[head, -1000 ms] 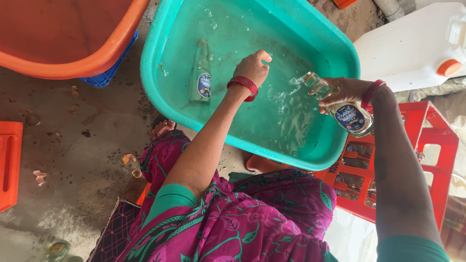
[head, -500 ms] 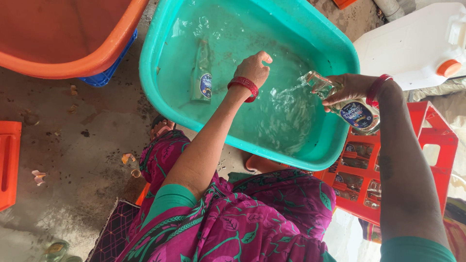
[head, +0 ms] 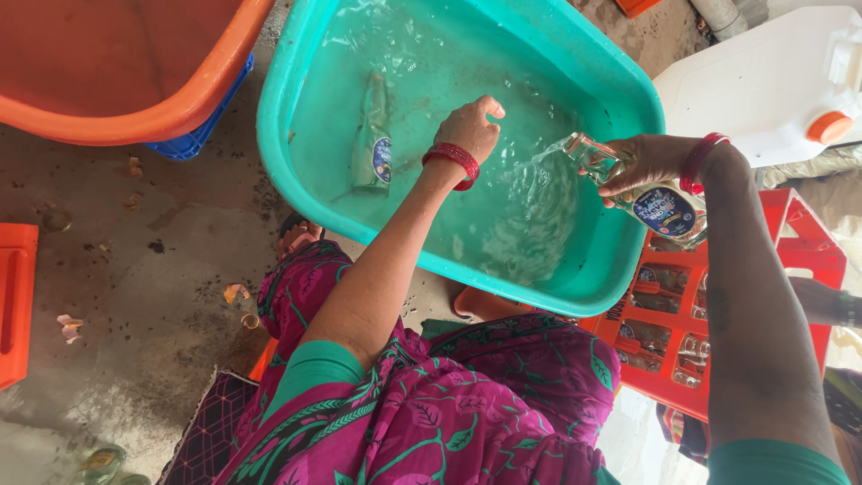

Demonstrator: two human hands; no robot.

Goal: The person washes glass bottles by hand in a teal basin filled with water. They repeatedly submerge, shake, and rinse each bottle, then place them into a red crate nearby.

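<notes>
Right hand (head: pixel 648 162) is clamping a clear glass bottle (head: pixel 639 189) around its middle, fingers wrapped over the shoulder, blue oval label facing up. The bottle is tilting neck-down toward the left hand, mouth over the water, and a stream is pouring out of it into the teal tub (head: pixel 628 99). Left hand (head: pixel 469 126) is hanging loosely curled above the water, fingers together, gripping nothing I can see; whether the fingertips are touching the surface I cannot tell. Red bangles (head: pixel 452 162) are sitting on the left wrist, and a matching red bangle is on the right wrist. The held bottle is lying to the right of the left hand, near but apart, with rippling water between them. A second bottle (head: pixel 372 136), green-tinted with a blue label, is lying submerged on the tub floor to the left of the left hand, well apart from the right hand. Below the right hand a red crate (head: pixel 790 242) is holding more clear bottles in its cells, just beside the tub rim. Beyond the right hand a white jerrycan (head: pixel 763 81) with an orange cap is standing. Far left of the left hand, an orange tub (head: pixel 180 103) is resting over a blue crate on the wet concrete floor (head: pixel 135 269).
</notes>
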